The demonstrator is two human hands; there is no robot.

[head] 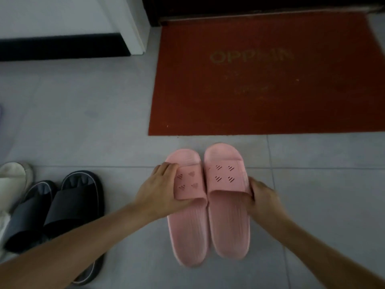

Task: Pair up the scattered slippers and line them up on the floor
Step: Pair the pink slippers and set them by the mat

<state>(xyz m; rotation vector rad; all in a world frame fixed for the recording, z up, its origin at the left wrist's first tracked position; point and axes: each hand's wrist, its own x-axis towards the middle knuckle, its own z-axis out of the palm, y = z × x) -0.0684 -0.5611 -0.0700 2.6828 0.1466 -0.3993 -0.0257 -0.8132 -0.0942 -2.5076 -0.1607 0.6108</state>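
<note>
Two pink slippers lie side by side on the grey tile floor, toes pointing toward the red mat. My left hand [162, 188] grips the strap of the left pink slipper [188, 226] from its outer side. My right hand [263, 197] grips the strap edge of the right pink slipper [227, 222] from its outer side. The inner edges of the two slippers touch. At the left, two dark navy slippers [68, 205] sit next to each other, partly under my left forearm.
A red doormat [260, 80] with faded lettering lies just beyond the pink slippers, in front of a dark doorway. A white slipper [14, 178] shows at the left edge. A white cabinet with a black base [62, 46] stands at the back left.
</note>
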